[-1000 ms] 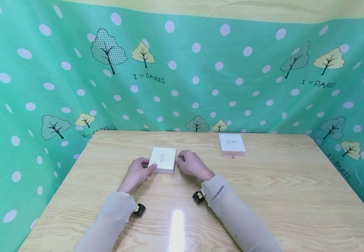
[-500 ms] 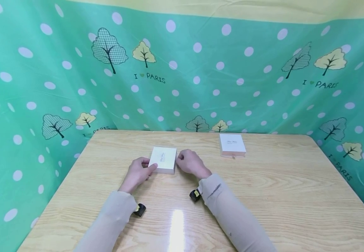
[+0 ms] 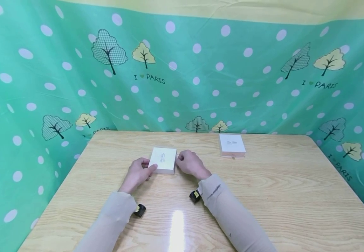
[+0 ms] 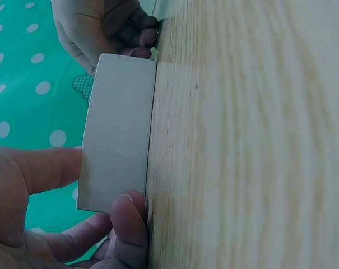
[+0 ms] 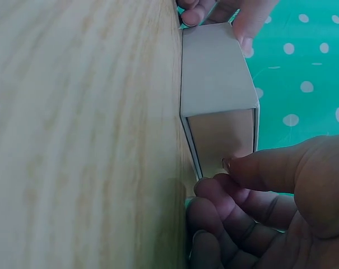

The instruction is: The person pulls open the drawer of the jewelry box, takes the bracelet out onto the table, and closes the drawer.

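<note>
A flat white box (image 3: pixel 164 158) with small print on its lid lies on the table, left of centre. At its left side my left hand (image 3: pixel 138 174) grips it, thumb over the top edge and fingers low against the side. My right hand (image 3: pixel 190 163) is at the opposite side. In the right wrist view, its thumb and forefinger pinch a small pull tab (image 5: pixel 225 163) on the pinkish drawer front (image 5: pixel 221 134), which sits inside the outer sleeve (image 5: pixel 217 70). The left wrist view shows the plain pale side (image 4: pixel 117 134) facing me.
A second white box (image 3: pixel 232 144) of the same look lies near the table's back edge, right of centre, with its pinkish side facing forward. Behind the wooden table (image 3: pixel 279 189) hangs a green dotted curtain (image 3: pixel 200 91).
My right wrist and forearm have shifted slightly left since one second ago, with the fingers still at the box's right side. The left hand and both boxes have stayed put.
</note>
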The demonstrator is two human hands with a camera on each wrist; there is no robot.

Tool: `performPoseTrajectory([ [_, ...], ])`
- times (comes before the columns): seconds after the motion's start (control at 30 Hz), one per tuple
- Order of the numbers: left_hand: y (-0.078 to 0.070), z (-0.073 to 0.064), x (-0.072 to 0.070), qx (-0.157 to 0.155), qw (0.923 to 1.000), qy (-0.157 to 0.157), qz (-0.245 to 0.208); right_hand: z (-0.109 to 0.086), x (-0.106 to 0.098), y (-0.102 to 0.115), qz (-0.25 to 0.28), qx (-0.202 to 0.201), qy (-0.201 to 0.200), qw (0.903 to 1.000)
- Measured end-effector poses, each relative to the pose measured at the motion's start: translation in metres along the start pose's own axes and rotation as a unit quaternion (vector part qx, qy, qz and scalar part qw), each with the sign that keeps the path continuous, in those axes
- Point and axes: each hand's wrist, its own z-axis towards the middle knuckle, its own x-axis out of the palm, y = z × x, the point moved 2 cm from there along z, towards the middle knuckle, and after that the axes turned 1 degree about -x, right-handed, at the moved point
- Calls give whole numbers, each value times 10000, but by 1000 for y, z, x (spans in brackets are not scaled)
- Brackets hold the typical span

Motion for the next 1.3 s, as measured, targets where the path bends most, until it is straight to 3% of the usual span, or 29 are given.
performPoseTrajectory([
  [1.3, 1, 1, 1, -51, 10000, 44, -31, 0, -3, -3, 20, -120, -97, 9999],
])
